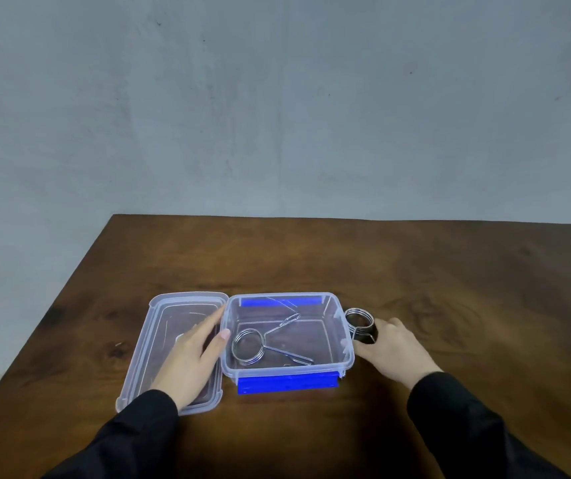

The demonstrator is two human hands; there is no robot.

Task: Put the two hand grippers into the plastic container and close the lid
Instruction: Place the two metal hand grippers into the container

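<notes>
First hand gripper (263, 342) lying in container (341, 354). Right hand (392, 345) fingers closing on second hand gripper (360, 324). Left hand (190, 356) resting flat, fingers open, on lid (142, 357). Next: lifting over rim.

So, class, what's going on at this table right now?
A person is packing two metal hand grippers into a clear plastic container. One gripper already lies inside. The right hand is closed on the second gripper, just outside the container's right wall. The left hand rests on the lid, which lies open beside it.
</notes>
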